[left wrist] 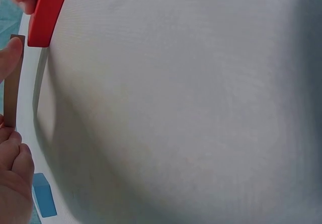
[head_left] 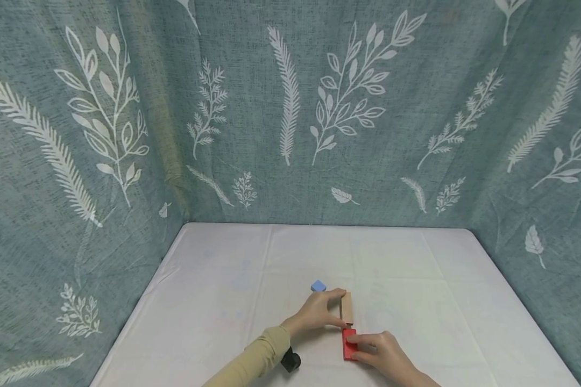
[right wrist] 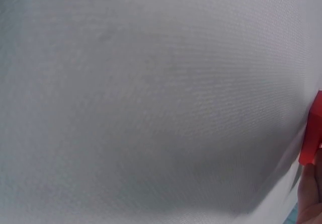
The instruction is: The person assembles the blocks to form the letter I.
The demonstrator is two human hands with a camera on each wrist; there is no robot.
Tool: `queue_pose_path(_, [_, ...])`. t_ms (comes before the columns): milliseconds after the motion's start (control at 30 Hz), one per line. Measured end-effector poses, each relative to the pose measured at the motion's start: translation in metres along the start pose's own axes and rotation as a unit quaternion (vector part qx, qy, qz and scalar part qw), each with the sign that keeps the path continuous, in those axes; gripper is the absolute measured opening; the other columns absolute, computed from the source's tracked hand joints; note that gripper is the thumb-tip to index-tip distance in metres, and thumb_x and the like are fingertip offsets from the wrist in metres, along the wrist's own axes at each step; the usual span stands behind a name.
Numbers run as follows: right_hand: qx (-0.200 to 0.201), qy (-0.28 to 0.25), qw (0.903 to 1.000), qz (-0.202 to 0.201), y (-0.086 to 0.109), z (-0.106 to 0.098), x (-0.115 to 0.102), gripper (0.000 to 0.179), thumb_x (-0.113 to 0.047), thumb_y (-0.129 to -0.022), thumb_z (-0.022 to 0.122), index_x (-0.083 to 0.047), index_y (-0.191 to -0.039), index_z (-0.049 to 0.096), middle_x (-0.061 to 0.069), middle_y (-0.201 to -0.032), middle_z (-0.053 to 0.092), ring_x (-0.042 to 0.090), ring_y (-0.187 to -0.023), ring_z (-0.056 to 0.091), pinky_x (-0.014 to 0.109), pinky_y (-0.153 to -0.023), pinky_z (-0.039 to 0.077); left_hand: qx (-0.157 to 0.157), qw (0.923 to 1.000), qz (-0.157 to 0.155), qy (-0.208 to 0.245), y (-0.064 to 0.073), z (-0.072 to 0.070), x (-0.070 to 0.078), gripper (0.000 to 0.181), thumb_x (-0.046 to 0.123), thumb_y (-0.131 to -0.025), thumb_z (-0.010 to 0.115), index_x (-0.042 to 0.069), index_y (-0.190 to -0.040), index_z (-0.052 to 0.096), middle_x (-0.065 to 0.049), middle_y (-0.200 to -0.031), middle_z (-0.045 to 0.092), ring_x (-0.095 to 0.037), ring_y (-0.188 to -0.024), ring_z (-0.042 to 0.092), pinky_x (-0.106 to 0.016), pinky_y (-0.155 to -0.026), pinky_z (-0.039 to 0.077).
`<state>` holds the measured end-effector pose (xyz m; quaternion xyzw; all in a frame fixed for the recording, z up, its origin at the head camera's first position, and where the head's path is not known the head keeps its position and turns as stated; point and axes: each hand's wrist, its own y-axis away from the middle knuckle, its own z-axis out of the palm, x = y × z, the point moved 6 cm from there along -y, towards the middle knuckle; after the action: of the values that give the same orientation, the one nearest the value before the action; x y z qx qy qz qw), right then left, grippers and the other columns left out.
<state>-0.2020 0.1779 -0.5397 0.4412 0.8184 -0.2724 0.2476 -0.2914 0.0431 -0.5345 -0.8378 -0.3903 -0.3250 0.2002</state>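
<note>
Red block (head_left: 349,334), oblong and narrow, sits toward the near part of the white tablecloth (head_left: 416,333), and every place below is reckoned from it as the wearer's head camera looks. Right hand (head_left: 384,353) grips it from its right side, a finger and the thumb set on it one farther from the wearer, one nearer. Straight beyond the red block, roughly in line with it, is a wooden block (head_left: 347,307), pale on the face the head camera sees (browner in the left wrist view). Left hand (head_left: 314,312), beyond the red block and to its left, pinches that wooden piece lengthwise: the thumb is at the end nearest the red block, the fingers at the far end. The two blocks are very close end to end; whether they touch, I cannot tell, nor whether the wooden one rests on the cloth.

Farther off, beyond the red block and to its left, a small blue block (head_left: 318,285) lies just past the left hand's fingers. Left of the red block, a khaki sleeve (head_left: 256,359) covers the left forearm, with a black device (head_left: 290,361) beside it (partly hidden by the sleeve). Well beyond the red block hangs a grey-green curtain (head_left: 252,113), printed with white leaves and sprigs.
</note>
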Motion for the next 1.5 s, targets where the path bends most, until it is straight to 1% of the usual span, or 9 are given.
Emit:
queue_pose_path(200, [-0.007,-0.001,0.9999,0.012,-0.0005,-0.0001,0.0002,0.025,-0.021,-0.079,0.075,-0.008,-0.102,0.075,0.004,-0.101,0.074,0.012,-0.098,0.068,0.021,-0.077,0.058,0.0,0.9999,0.002,-0.011,-0.0003,0.0009,0.0003,0.075,0.027,-0.067,0.086,0.006,-0.132,0.055,-0.006,-0.137,0.056,-0.022,-0.129,0.051,-0.029,-0.11,0.041])
queue_pose_path(467, [-0.005,0.005,0.9999,0.008,-0.0006,-0.0001,-0.0012,0.025,-0.021,-0.079,0.075,-0.009,-0.101,0.075,0.004,-0.1,0.074,0.014,-0.097,0.069,0.022,-0.076,0.059,-0.004,0.9998,-0.007,-0.018,-0.0016,0.0017,0.0001,0.075,0.026,-0.066,0.087,0.007,-0.132,0.055,-0.005,-0.136,0.056,-0.021,-0.129,0.051,-0.028,-0.109,0.041])
queue_pose_path(767, [-0.005,0.005,0.9999,0.013,-0.0008,-0.0009,-0.0015,0.025,-0.021,-0.079,0.075,-0.01,-0.101,0.075,0.004,-0.1,0.074,0.015,-0.096,0.069,0.024,-0.076,0.059,-0.018,0.9993,-0.016,-0.029,-0.0025,0.0037,-0.0005,0.074,0.028,-0.068,0.086,0.006,-0.132,0.056,-0.006,-0.136,0.057,-0.022,-0.129,0.051,-0.029,-0.109,0.042])
queue_pose_path(1000, [-0.011,0.001,0.9997,0.02,-0.0011,-0.0013,-0.0015,0.026,-0.021,-0.079,0.075,-0.01,-0.102,0.075,0.003,-0.1,0.074,0.015,-0.097,0.069,0.026,-0.076,0.06,-0.034,0.9988,-0.027,-0.024,-0.004,0.0038,-0.0016,0.074,0.03,-0.068,0.085,0.005,-0.132,0.056,-0.007,-0.136,0.057,-0.022,-0.129,0.051,-0.03,-0.109,0.042])
queue_pose_path(1233, [-0.016,-0.003,0.9996,0.025,-0.0013,-0.0012,-0.0011,0.026,-0.021,-0.08,0.075,-0.01,-0.103,0.074,0.003,-0.101,0.074,0.015,-0.098,0.069,0.031,-0.077,0.06,-0.041,0.9985,-0.028,-0.024,-0.0041,0.0033,-0.0005,0.073,0.03,-0.069,0.085,0.005,-0.131,0.056,-0.008,-0.135,0.057,-0.023,-0.129,0.051,-0.03,-0.108,0.043])
queue_pose_path(1500, [-0.016,-0.005,0.9995,0.028,-0.0017,-0.001,-0.0002,0.026,-0.023,-0.08,0.074,-0.01,-0.103,0.074,0.003,-0.101,0.074,0.017,-0.098,0.069,0.032,-0.077,0.06,-0.051,0.9978,-0.027,-0.034,-0.0045,0.0029,0.0014,0.073,0.03,-0.069,0.085,0.005,-0.131,0.056,-0.008,-0.135,0.058,-0.023,-0.129,0.051,-0.029,-0.108,0.043])
